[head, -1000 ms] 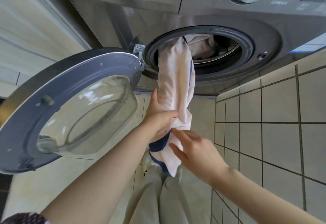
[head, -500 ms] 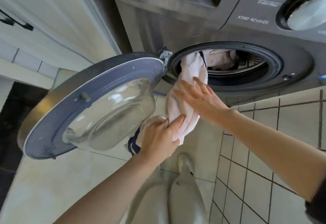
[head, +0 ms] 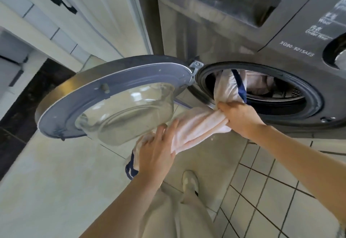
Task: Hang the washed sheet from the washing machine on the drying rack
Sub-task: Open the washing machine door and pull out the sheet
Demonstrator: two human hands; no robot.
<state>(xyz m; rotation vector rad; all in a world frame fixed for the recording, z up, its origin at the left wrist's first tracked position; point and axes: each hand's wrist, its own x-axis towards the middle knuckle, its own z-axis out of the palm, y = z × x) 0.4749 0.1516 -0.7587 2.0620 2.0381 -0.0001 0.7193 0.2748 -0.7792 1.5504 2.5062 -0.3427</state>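
Pulling sheet (head: pixel 198 125) out of washing machine (head: pixel 280 50), hand over hand. Right hand (head: pixel 240 118) gripping it tight by drum mouth, left hand (head: pixel 158 153) clutching bunched end nearer me, under open door (head: pixel 112 97). Rest is sitting inside drum. Next imo: keep hauling w/ both hands, no rack in view.

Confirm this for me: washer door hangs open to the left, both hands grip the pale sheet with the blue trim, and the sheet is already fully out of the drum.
Not quite. The head view shows the sheet still trailing into the drum past the door seal; only part is out. The rest holds: door open to the left, left hand and right hand gripping it.
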